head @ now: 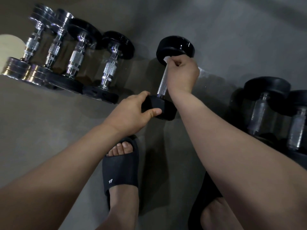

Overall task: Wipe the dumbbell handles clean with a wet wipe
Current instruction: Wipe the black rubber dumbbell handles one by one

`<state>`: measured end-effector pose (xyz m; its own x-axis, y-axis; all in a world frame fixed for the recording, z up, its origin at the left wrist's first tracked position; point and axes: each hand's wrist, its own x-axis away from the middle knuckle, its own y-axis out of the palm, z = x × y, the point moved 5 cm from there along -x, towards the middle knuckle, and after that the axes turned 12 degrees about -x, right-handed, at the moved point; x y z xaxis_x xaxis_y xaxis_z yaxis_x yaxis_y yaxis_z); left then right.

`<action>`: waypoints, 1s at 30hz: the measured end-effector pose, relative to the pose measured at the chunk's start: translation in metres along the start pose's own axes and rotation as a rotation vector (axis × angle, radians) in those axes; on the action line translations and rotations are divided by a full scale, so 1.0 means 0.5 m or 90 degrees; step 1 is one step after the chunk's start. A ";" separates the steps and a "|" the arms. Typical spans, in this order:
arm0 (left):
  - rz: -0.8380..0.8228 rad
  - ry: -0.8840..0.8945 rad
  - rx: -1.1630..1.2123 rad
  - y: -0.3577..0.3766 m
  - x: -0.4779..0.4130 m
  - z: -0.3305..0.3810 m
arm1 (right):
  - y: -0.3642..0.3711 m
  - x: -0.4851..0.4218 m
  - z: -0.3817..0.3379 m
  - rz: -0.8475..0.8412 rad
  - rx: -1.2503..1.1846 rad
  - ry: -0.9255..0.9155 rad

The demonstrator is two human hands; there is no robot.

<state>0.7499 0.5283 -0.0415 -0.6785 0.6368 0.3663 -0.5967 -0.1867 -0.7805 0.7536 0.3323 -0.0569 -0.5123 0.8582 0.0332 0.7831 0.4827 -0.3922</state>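
Observation:
A black-headed dumbbell [162, 83] with a knurled silver handle lies on the grey floor at the centre. My left hand [132, 113] grips its near hexagonal head, thumb on top. My right hand [181, 70] is curled round the far end of the handle, just below the round far head, and pinches a white wet wipe [166, 59] against it. Only a corner of the wipe shows above my fingers.
Several chrome and black dumbbells [109, 70] stand in a row at the left. Two dark dumbbells [265, 105] lie at the right. My feet in black slides [120, 170] are on the grey floor below the hands.

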 end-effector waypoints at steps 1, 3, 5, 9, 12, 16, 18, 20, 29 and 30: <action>0.001 0.000 -0.004 0.000 0.000 0.001 | -0.007 0.000 0.003 0.011 -0.025 0.028; 0.000 -0.001 -0.005 0.000 0.001 0.001 | -0.015 -0.003 0.018 0.016 -0.080 0.097; -0.009 -0.008 0.006 -0.002 0.003 -0.001 | -0.020 -0.008 0.037 0.001 -0.127 0.156; -0.027 -0.028 0.024 -0.003 0.005 -0.012 | -0.038 0.017 0.042 -0.121 -0.068 0.158; -0.037 -0.042 0.028 -0.004 0.006 -0.017 | -0.050 0.059 0.036 -0.244 -0.032 0.109; -0.046 -0.048 0.039 -0.003 0.006 -0.018 | -0.047 0.027 0.029 -0.217 -0.024 0.134; -0.051 -0.049 0.047 0.001 0.008 -0.017 | -0.040 -0.009 0.025 -0.147 -0.066 0.175; -0.050 -0.047 0.045 0.003 0.008 -0.017 | -0.033 -0.016 0.022 -0.134 -0.088 0.195; -0.057 -0.055 0.069 -0.004 0.006 -0.027 | -0.043 -0.014 0.024 -0.199 -0.029 0.151; -0.055 -0.052 0.068 -0.004 0.006 -0.028 | -0.041 -0.024 0.023 -0.189 -0.023 0.138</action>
<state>0.7550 0.5409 -0.0459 -0.6528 0.5919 0.4727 -0.6933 -0.2154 -0.6877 0.7398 0.3102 -0.0598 -0.6350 0.6955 0.3363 0.6261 0.7183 -0.3033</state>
